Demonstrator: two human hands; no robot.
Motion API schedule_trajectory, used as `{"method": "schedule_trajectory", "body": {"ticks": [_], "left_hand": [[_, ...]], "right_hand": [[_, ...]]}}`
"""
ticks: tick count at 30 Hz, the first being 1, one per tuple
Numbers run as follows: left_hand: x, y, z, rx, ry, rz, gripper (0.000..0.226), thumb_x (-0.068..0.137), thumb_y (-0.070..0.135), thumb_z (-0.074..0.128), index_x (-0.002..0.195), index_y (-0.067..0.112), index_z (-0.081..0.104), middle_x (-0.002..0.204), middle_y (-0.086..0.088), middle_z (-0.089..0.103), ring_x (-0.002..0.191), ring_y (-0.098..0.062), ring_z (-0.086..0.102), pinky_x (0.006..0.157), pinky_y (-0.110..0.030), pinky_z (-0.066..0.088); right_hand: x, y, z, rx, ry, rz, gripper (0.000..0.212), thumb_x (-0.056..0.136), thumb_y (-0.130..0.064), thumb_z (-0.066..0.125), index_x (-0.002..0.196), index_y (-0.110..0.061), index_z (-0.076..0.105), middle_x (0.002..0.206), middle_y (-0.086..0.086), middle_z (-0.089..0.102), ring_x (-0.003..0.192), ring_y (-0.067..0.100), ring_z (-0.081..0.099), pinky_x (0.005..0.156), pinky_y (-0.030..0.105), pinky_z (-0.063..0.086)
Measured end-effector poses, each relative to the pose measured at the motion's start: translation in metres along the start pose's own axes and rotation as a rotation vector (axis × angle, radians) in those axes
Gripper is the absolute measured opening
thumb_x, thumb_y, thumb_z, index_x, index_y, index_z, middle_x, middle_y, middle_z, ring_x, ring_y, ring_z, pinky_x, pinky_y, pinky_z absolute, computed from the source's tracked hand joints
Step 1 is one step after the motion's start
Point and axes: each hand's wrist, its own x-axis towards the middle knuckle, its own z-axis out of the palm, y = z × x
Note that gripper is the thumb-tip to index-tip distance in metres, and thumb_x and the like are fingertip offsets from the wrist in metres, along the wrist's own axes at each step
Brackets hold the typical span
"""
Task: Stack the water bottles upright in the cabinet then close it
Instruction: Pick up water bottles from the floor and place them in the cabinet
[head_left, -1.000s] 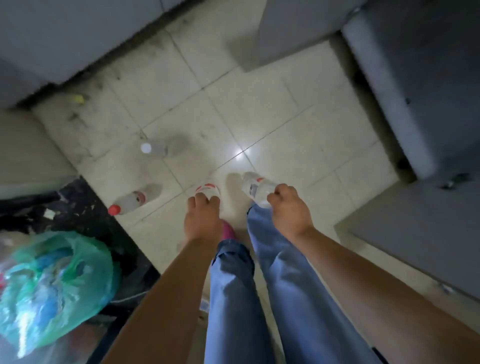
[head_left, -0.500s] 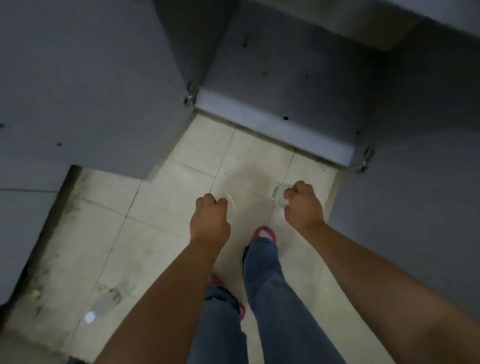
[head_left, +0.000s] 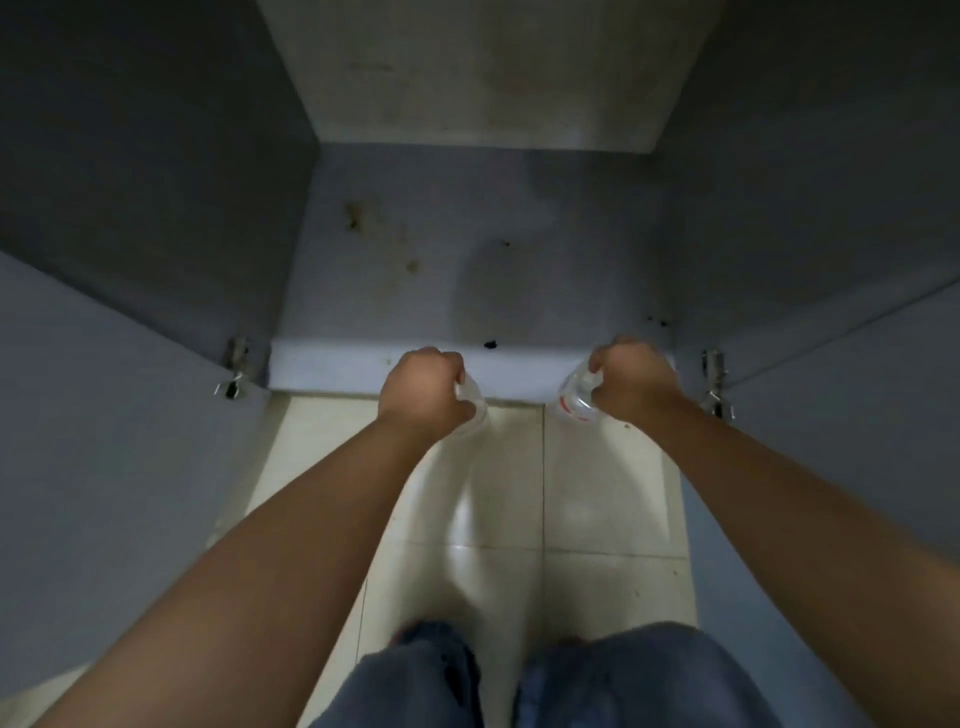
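A person is holding two water bottles at the front edge of an open cabinet (head_left: 467, 249).
The left hand (head_left: 423, 392) is gripping a clear bottle (head_left: 470, 397), fingers clenched round it; the right hand (head_left: 631, 382) is gripping a red-marked bottle (head_left: 574, 400) the same way; both bottles are hanging just above the tiled floor (head_left: 519, 493); both doors are standing wide open.

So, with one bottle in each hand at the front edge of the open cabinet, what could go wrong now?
1. Both hands are full: the left hand grips the left bottle and the right hand grips the right bottle, so neither can steady a bottle that wobbles.
2. A bottle could catch on the cabinet's raised front lip and tip.
3. The cabinet floor is dim and stained, so footing is hard to judge.
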Motion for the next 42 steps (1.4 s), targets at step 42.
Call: {"method": "schedule_trajectory", "body": {"ticks": [42], "left_hand": [[0.094, 0.014, 0.064, 0.174, 0.196, 0.012, 0.047, 0.101, 0.015, 0.034, 0.143, 0.001, 0.017, 0.152, -0.035, 0.007, 0.109, -0.036, 0.062, 0.086, -0.037, 0.052]], "right_hand": [[0.109, 0.098, -0.016, -0.021, 0.288, 0.133, 0.044, 0.089, -0.005, 0.054, 0.132, -0.005, 0.044, 0.134, 0.024, 0.041, 0.119, 0.041, 0.051, 0.099, 0.04, 0.044]]}}
